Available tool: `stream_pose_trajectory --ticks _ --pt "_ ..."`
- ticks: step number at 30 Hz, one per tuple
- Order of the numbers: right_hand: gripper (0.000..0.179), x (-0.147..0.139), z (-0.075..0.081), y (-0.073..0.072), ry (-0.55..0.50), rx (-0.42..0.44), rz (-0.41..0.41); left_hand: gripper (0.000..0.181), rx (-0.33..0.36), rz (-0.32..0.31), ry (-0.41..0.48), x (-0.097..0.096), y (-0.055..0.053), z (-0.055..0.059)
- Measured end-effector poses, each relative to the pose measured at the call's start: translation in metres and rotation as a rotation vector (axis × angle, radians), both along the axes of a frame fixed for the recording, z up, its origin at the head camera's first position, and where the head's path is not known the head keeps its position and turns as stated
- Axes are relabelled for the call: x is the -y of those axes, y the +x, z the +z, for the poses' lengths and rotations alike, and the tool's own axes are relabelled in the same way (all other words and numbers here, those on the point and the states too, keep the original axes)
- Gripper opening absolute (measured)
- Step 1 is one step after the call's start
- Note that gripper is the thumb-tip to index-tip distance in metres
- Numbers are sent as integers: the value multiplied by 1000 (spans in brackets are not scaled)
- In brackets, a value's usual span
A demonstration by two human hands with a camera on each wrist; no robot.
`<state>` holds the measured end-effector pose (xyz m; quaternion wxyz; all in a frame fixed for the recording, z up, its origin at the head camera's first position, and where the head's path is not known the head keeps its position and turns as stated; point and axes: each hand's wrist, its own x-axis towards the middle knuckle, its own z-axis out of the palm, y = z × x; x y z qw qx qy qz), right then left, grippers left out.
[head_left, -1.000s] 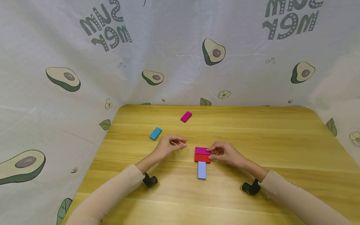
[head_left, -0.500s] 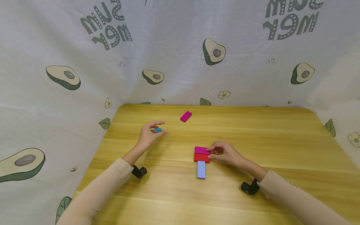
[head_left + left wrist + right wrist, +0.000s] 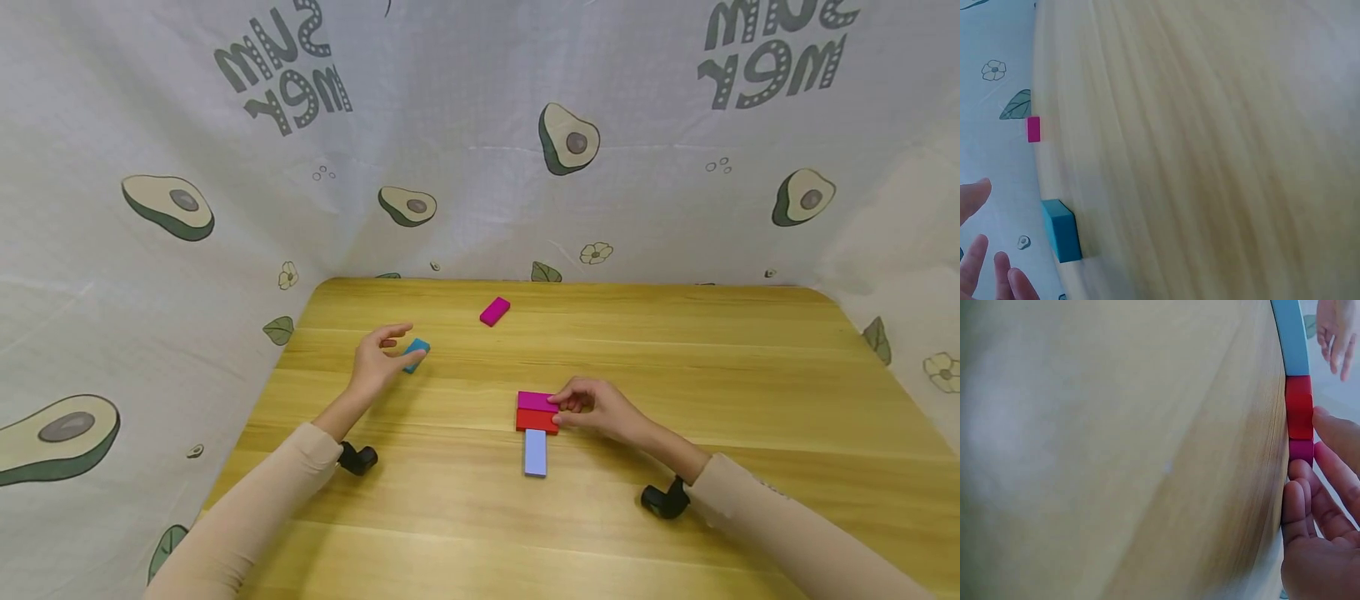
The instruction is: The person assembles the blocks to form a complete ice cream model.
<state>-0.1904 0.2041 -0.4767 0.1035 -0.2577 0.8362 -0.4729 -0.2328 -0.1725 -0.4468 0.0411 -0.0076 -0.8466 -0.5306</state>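
My left hand point(image 3: 371, 367) hovers beside a blue block point(image 3: 421, 343) at the left of the table, fingers spread and thumb partly in front of it. In the left wrist view the blue block point(image 3: 1063, 232) stands apart from the fingertips point(image 3: 974, 200). My right hand point(image 3: 603, 410) rests its thumb on a red block point(image 3: 532, 421) and its index finger on a magenta block point(image 3: 531, 401), at their right ends. Those two lie side by side, long edges touching. A lavender block point(image 3: 536, 454) extends from the red one's near side, end against it.
Another magenta block point(image 3: 495, 312) lies near the back edge of the wooden table point(image 3: 675, 333). A white cloth point(image 3: 465, 100) with avocado prints hangs behind and at the sides. A black wrist camera point(image 3: 665, 500) sits under each forearm.
My left hand has moved left and away from me, from bare table to the blue block, then drawn slightly back left. My right hand stays on the red and magenta blocks.
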Motion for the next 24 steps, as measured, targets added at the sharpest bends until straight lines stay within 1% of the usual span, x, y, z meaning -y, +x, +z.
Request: stream_pose_trajectory --ticks 4,10,14,18,24 --pt "24 -1 1 0 0 15 -9 54 31 11 -6 4 -1 -5" --pt "24 0 1 2 4 23 -10 56 47 16 -18 7 2 -10" --pt "24 0 0 2 -1 22 -8 57 70 39 -47 8 4 -13" --pt "24 0 -1 3 0 21 -8 58 95 62 -58 9 5 -17" --pt "24 -1 0 3 0 24 -11 57 96 68 -68 10 5 -20"
